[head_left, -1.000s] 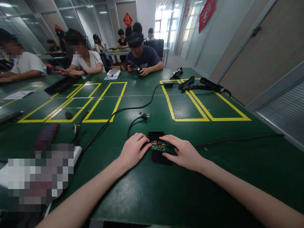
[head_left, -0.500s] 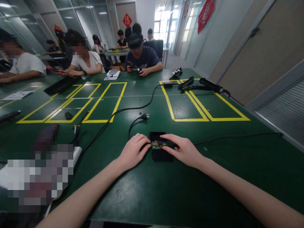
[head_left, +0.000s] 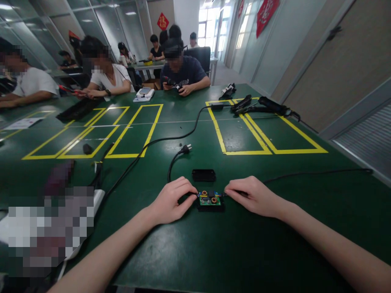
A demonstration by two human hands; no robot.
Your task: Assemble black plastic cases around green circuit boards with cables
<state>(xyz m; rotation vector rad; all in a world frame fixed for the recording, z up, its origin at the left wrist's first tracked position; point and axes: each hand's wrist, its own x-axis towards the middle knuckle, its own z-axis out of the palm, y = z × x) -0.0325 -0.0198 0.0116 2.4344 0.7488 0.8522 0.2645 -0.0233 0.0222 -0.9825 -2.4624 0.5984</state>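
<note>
Pinching cords of circuit board with left hand and right hand. Wired, over near shell, not yet covered by far shell.

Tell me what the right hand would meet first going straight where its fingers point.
Beyond the cord end it pinches, the right hand would likely meet the circuit board first, though depth is unclear.

Has slim, bare forearms, narrow wrists, and a bare left hand and right hand with slender fingers.
</note>
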